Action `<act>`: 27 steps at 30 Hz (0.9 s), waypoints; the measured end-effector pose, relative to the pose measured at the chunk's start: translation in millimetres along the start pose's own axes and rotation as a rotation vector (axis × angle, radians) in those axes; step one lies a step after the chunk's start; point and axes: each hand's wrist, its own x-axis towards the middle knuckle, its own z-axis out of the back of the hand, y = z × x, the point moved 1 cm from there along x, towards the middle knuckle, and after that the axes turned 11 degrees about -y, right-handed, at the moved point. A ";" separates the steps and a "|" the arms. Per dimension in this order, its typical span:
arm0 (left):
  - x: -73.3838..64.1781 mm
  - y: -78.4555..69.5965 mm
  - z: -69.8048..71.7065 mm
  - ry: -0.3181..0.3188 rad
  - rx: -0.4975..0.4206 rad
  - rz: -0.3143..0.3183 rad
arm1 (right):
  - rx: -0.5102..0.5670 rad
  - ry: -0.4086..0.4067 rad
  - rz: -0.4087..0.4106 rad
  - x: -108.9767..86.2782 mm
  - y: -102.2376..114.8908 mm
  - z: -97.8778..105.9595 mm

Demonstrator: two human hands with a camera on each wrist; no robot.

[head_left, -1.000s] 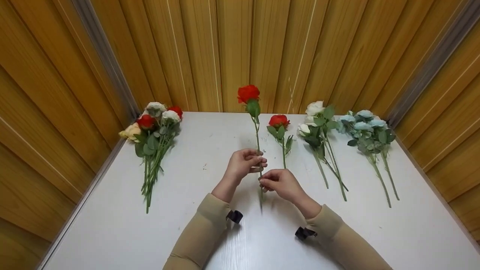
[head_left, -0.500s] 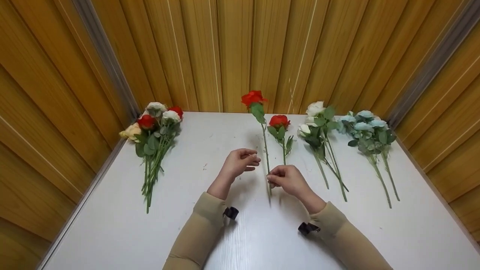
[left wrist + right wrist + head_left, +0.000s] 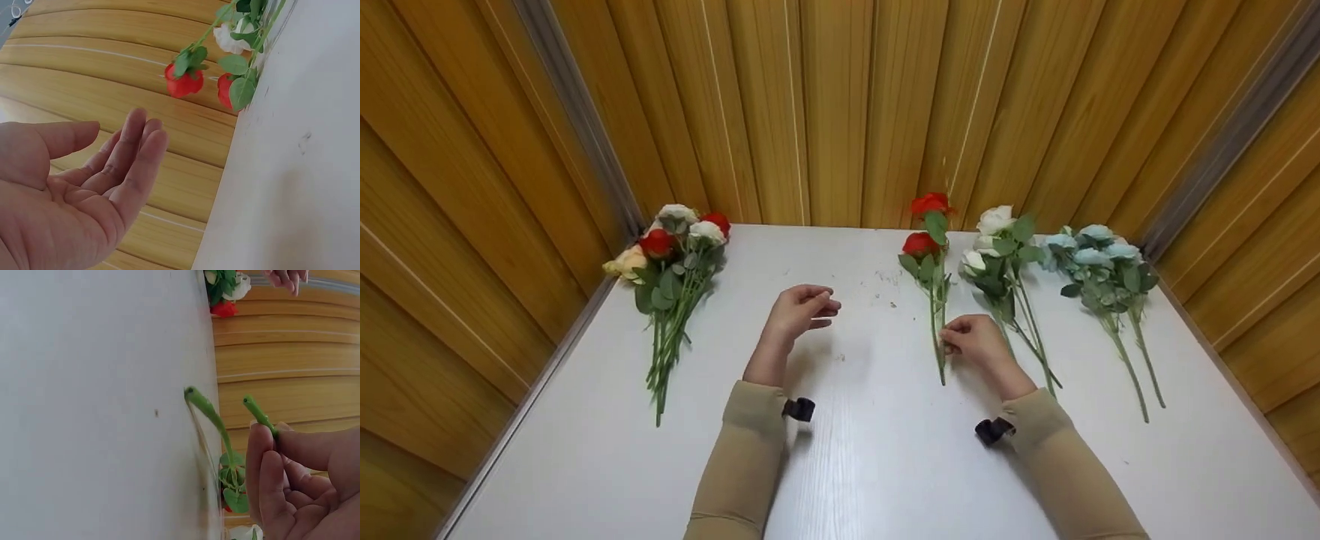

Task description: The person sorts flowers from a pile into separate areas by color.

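My right hand (image 3: pixel 979 341) pinches the green stem of a red rose (image 3: pixel 931 203) between thumb and fingers. In the right wrist view the cut end of that held stem (image 3: pixel 256 409) sticks out past the fingertips, raised off the table. A second red rose (image 3: pixel 919 245) lies on the white table, close to the held one and overlapping it in the head view; its stem (image 3: pixel 211 413) appears beside the held stem in the right wrist view. Away to the left, my left hand (image 3: pixel 801 309) hovers above the table, fingers gently bent, holding nothing; its palm (image 3: pixel 62 214) faces the left wrist camera.
At the left lies a mixed bunch (image 3: pixel 679 281) of red, white and peach flowers. White roses (image 3: pixel 996 220) lie just right of the right hand's rose, and pale blue flowers (image 3: pixel 1093 256) farther right. Wooden panels (image 3: pixel 832 112) wall the table (image 3: pixel 840 465) behind and on both sides.
The left hand has let go of the stem and moved left. My right hand has carried the rose to the right and lower, over to the lying red rose.
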 end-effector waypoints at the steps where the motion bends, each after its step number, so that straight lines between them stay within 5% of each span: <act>1: 0.4 -0.3 3.3 -0.010 -0.001 0.009 | -0.008 0.000 -0.013 2.8 -2.0 1.4; 11: 7.5 0.1 41.7 -0.113 -0.005 0.094 | 0.041 0.033 -0.179 17.0 -13.2 -0.5; 18: 11.8 3.4 69.3 -0.199 0.007 0.126 | 0.046 0.056 -0.162 16.2 -9.0 -9.1; 23: 18.3 15.2 86.7 -0.262 0.125 0.115 | -0.008 0.070 -0.119 14.8 -4.2 -13.8; 27: 24.2 24.1 108.3 -0.359 0.369 0.036 | -0.096 0.068 -0.090 14.8 -2.2 -14.7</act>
